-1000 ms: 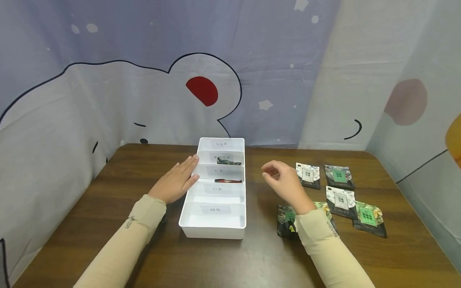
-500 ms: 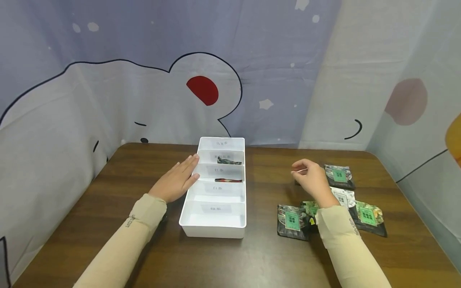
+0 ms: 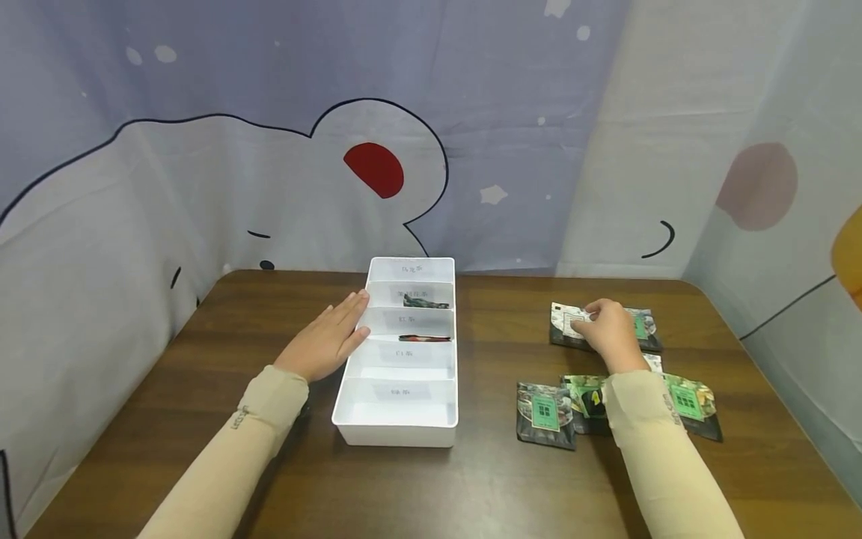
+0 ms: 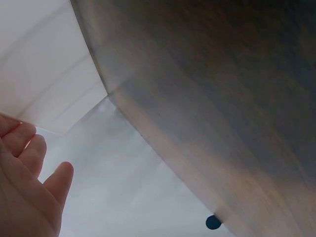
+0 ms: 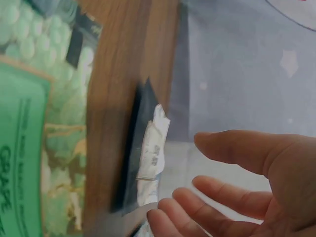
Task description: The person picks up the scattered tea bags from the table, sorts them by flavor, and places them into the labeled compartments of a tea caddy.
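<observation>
In the head view my left hand (image 3: 323, 337) lies against the left rim of a white divided tray (image 3: 395, 435), fingers straight. The left wrist view has its fingertips (image 4: 63, 177) by the tray's white wall. My right hand (image 3: 611, 335) is over a white-and-black tea packet (image 3: 566, 333), its fingers overlapping the packet's right side. From the right wrist, the thumb and loosely bent fingers stand apart with nothing pinched between them; that packet (image 5: 152, 158) shows just beyond. In the tray, a dark green packet (image 3: 424, 302) and a red-and-black packet (image 3: 424, 339) stand in separate compartments.
More tea packets lie right of the tray: a green-labelled one (image 3: 545, 415), one with a yellow mark (image 3: 583, 400), another green one (image 3: 690, 408) and a dark one (image 3: 646, 333) at the back. A white packet is mostly hidden under the right forearm. A patterned curtain (image 3: 498, 150) hangs behind the table.
My right hand has moved right from beside the tray to the white-and-black packet, uncovering the near green-labelled packet. The left hand stays at the tray rim.
</observation>
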Tool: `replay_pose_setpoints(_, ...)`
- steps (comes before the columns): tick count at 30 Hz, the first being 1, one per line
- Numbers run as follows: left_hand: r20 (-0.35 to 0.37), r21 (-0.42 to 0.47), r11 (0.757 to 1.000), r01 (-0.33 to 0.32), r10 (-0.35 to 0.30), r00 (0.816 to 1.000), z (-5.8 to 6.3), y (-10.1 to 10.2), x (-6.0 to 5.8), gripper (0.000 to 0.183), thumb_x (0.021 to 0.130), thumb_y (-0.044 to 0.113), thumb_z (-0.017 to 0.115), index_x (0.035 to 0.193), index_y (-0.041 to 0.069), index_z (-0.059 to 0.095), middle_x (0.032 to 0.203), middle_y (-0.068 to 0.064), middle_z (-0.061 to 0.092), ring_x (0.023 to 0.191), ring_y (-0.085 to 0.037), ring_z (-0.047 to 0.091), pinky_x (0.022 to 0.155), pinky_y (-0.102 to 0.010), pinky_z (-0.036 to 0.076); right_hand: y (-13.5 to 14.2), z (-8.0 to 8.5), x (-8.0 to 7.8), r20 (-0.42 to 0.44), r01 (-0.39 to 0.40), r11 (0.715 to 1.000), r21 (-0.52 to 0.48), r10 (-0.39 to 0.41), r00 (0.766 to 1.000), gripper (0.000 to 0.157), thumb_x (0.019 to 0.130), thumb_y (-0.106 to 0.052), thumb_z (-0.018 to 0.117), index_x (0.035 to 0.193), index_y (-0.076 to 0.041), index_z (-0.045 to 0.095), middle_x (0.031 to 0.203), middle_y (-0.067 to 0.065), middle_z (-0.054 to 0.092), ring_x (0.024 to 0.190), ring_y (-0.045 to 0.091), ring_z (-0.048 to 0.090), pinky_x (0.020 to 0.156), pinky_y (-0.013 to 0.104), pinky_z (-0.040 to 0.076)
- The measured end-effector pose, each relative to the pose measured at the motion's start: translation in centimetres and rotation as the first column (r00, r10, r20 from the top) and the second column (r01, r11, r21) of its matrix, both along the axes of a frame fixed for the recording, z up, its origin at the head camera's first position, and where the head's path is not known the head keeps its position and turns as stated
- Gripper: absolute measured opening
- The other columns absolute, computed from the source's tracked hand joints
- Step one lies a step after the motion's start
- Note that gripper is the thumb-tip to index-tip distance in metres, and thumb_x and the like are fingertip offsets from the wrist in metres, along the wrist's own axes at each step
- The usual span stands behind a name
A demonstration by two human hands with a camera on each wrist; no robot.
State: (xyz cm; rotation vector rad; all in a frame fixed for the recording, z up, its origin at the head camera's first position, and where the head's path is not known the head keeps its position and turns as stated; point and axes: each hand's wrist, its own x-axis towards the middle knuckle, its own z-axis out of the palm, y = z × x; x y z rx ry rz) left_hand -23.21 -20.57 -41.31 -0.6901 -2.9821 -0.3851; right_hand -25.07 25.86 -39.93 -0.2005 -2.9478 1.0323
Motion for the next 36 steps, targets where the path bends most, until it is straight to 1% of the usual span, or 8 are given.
replay_pose_setpoints(3,0.004,-0.003,1.0,-0.002,0.002,1.0,0.0,0.0,0.0,0.07,0.109,0.048,0.031,0.163,0.006,0.015,0.169,-0.008,0.016,0.155,-0.029,0.016,0.125,-0.051,0.017,0.4,-0.3,-0.3,0.018,0.02,1.0,0.02,-0.021,1.0,0.053,0.095,-0.02,0.066,0.128,0.02,0.053,0.124,0.04,0.057,0.106,0.051,0.059,0.086,0.06,0.052)
replay_pose_setpoints(5,0.014,-0.005,1.0,-0.007,0.007,1.0,-0.1,0.0,0.0,0.07,0.109,0.048,0.031,0.163,0.007,0.014,0.169,-0.007,0.015,0.155,-0.027,0.015,0.125,-0.05,0.017,0.5,-0.5,-0.6,0.024,0.033,0.999,0.034,-0.034,0.999,0.042,0.094,-0.02,0.068,0.105,0.019,0.059,0.094,0.033,0.062,0.081,0.042,0.06,0.073,0.052,0.054)
replay_pose_setpoints(9,0.028,-0.006,1.0,-0.011,0.011,1.0,-0.1,-0.1,0.1,0.069,0.109,0.047,0.032,0.163,0.009,0.013,0.169,-0.006,0.014,0.156,-0.027,0.014,0.125,-0.05,0.016,0.8,-0.8,-1.0,0.037,0.04,0.997,0.06,-0.042,0.998,0.041,0.09,-0.021,0.07,0.066,-0.002,0.042,0.056,0.005,0.037,0.053,0.019,0.036,0.053,0.036,0.037)
replay_pose_setpoints(12,0.023,-0.002,1.0,-0.006,0.006,1.0,-0.1,0.0,0.1,0.069,0.109,0.046,0.033,0.163,0.008,0.014,0.169,-0.007,0.014,0.155,-0.028,0.015,0.125,-0.05,0.017,0.8,-1.0,-1.1,0.053,0.032,0.997,0.075,-0.036,0.998,0.037,0.09,-0.022,0.07,0.072,0.005,0.052,0.062,0.014,0.049,0.056,0.024,0.045,0.055,0.04,0.044)
replay_pose_setpoints(16,0.012,0.009,1.0,0.001,-0.001,1.0,-0.1,0.1,0.3,0.068,0.109,0.045,0.033,0.163,0.006,0.016,0.169,-0.008,0.016,0.155,-0.03,0.017,0.124,-0.052,0.018,0.7,-1.2,-1.1,0.075,0.032,0.996,0.088,-0.038,0.996,0.041,0.09,-0.025,0.072,0.094,0.015,0.062,0.095,0.032,0.063,0.077,0.035,0.057,0.069,0.051,0.052)
replay_pose_setpoints(23,0.012,0.016,1.0,-0.002,0.002,1.0,-0.2,0.1,0.3,0.069,0.109,0.047,0.031,0.163,0.006,0.016,0.169,-0.009,0.016,0.155,-0.03,0.016,0.124,-0.052,0.018,0.6,-1.5,-1.5,0.095,0.067,0.993,0.095,-0.076,0.993,0.037,0.089,-0.025,0.075,0.072,0.002,0.057,0.078,0.021,0.059,0.072,0.032,0.054,0.068,0.048,0.051)
replay_pose_setpoints(30,0.019,0.022,1.0,-0.005,0.004,1.0,-0.2,0.1,0.3,0.069,0.109,0.046,0.032,0.163,0.007,0.014,0.169,-0.007,0.014,0.155,-0.029,0.015,0.125,-0.051,0.016,1.0,-1.8,-1.7,0.108,0.057,0.993,0.1,-0.067,0.992,0.04,0.089,-0.026,0.075,0.087,0.012,0.063,0.093,0.032,0.063,0.081,0.039,0.059,0.074,0.053,0.054)
replay_pose_setpoints(36,0.006,0.02,1.0,-0.001,0.001,1.0,-0.2,0.0,0.1,0.068,0.109,0.046,0.032,0.163,0.007,0.015,0.169,-0.008,0.015,0.155,-0.03,0.017,0.124,-0.051,0.017,1.3,-1.5,-2.1,0.168,0.052,0.997,0.063,-0.062,0.984,0.06,0.09,-0.025,0.074,0.116,0.025,0.055,0.118,0.042,0.056,0.102,0.05,0.059,0.085,0.058,0.054)
